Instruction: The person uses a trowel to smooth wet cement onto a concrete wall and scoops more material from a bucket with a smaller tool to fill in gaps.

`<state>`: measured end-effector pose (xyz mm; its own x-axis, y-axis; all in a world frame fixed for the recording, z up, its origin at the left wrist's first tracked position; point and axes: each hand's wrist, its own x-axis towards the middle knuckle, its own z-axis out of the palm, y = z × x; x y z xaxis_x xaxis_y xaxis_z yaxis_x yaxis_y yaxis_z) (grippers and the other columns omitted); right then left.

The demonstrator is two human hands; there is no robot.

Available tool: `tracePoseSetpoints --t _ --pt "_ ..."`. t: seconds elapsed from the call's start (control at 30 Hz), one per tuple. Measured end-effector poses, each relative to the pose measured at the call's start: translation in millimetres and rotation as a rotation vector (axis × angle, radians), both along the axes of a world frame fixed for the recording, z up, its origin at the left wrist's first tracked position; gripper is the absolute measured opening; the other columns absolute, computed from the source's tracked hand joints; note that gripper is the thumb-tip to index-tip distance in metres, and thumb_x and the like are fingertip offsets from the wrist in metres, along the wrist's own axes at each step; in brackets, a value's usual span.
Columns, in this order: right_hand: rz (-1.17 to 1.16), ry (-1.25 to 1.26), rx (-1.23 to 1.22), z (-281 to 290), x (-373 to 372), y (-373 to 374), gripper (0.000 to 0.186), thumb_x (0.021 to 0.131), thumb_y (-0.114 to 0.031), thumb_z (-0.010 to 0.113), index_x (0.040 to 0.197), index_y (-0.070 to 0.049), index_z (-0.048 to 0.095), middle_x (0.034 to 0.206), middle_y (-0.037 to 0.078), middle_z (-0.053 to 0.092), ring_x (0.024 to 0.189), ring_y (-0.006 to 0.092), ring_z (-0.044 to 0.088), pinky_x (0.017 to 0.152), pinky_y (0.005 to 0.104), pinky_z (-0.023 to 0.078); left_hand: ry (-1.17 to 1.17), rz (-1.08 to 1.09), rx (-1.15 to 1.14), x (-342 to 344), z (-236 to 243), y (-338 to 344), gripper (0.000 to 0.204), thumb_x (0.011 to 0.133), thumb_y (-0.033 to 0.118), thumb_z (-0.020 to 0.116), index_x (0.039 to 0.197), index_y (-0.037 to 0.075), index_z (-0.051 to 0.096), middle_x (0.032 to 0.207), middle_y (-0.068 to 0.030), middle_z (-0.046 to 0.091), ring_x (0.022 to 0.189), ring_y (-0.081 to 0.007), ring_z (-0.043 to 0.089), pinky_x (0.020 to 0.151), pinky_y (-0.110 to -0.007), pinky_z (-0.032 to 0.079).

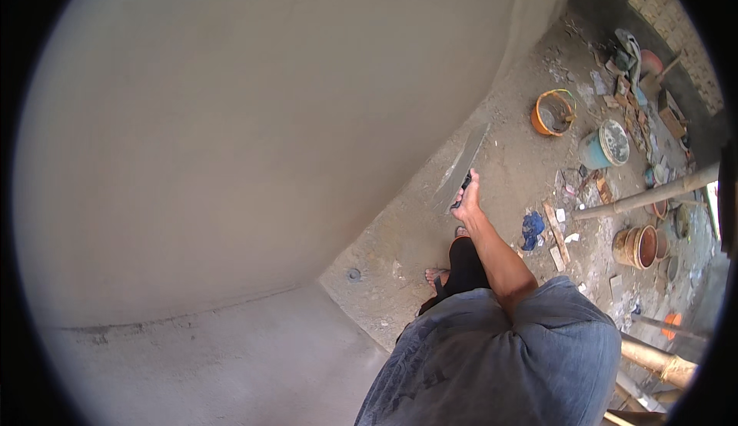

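My right hand (469, 195) is closed round the black handle of a plastering trowel (467, 161). Its long, narrow metal blade is held above the dirt floor, apart from the wall as far as I can see. Beside it rises a broad grey plastered wall (269, 118), smooth over most of its face. My left hand does not show in the picture; my grey shirt fills the lower part.
An orange bucket (544, 117) with wet grey mix and a pale blue bucket (603, 146) stand beyond my hand. A blue crumpled bag (532, 230), wood scraps (555, 231) and rubble litter the floor. Bamboo poles (653, 195) slant in at right, near stacked brown buckets (638, 247).
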<state>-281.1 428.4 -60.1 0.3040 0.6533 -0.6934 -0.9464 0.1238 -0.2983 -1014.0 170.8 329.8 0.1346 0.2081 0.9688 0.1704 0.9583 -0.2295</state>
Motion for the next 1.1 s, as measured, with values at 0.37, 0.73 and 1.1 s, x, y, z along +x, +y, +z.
tracePoseSetpoints --t 0.37,0.73,1.1 --pt "0.176 0.211 0.020 -44 -30 51 0.052 0.095 -0.061 0.038 0.059 -0.025 0.045 0.045 -0.010 0.033 0.034 0.0089 0.030 0.033 0.0257 0.024 0.276 0.005 -0.052 14 10 15 0.094 0.092 0.073 0.043 0.153 0.000 0.037 0.158 -0.0292 0.032 0.142 -0.0515 0.035 0.109 -0.074 0.026" --pt "0.119 0.243 0.072 -52 -189 130 0.053 0.094 -0.067 0.044 0.064 -0.024 0.038 0.049 -0.008 0.029 0.038 0.0103 0.027 0.036 0.0289 0.022 0.351 -0.232 -0.130 24 27 97 0.094 0.093 0.072 0.042 0.153 0.000 0.036 0.158 -0.0289 0.031 0.143 -0.0510 0.034 0.109 -0.073 0.026" --pt "-0.353 -0.237 -0.253 -73 -279 233 0.040 0.101 -0.042 0.046 0.075 -0.012 0.050 0.058 0.000 0.042 0.051 0.0111 0.040 0.047 0.0326 0.033 0.364 -0.474 -0.221 5 0 189 0.094 0.093 0.072 0.042 0.153 0.000 0.036 0.158 -0.0286 0.031 0.143 -0.0504 0.033 0.110 -0.073 0.025"
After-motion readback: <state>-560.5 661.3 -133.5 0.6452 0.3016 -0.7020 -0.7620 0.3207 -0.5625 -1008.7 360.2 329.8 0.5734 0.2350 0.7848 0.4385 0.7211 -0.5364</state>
